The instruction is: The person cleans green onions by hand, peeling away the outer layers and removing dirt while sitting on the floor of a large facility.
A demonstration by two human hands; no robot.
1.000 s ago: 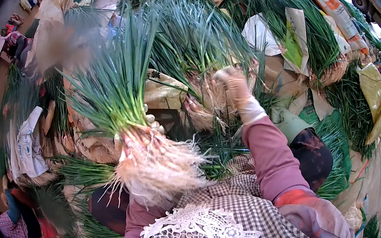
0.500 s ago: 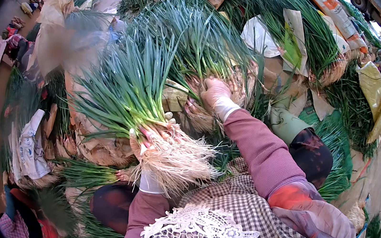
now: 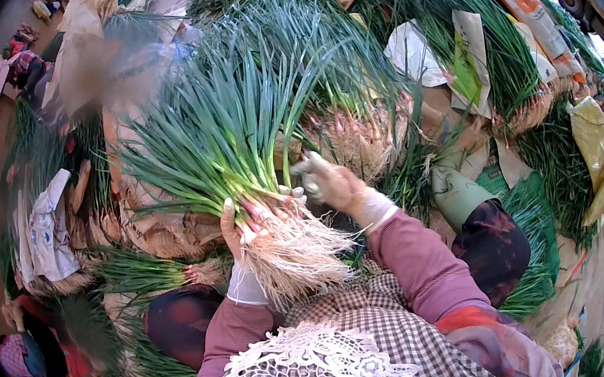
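Note:
My left hand [image 3: 231, 231] is closed around a thick bunch of green onions [image 3: 258, 202], gripping the pale stems just above the roots. Long green leaves fan up and to the left; a shaggy mass of whitish roots [image 3: 301, 253] hangs toward my lap. At the right side of this bunch is my right hand [image 3: 336, 187], its bent fingertips near the stems. Motion blurs those fingers, so whether they hold a stalk is unclear. Beyond it lies a large pile of green onions [image 3: 359, 131], roots facing me.
Another small bunch [image 3: 146, 275] lies left of my knee. Brown paper sheets [image 3: 158, 234], a white sack [image 3: 52, 232] and a yellow sack [image 3: 596, 158] lie among more onion heaps. A green net [image 3: 538, 250] is beside my right knee. Other people are at the left and far right.
My right hand has drawn back from the onion pile toward the held bunch. The bunch in my left hand has shifted slightly right, its leaves now more upright.

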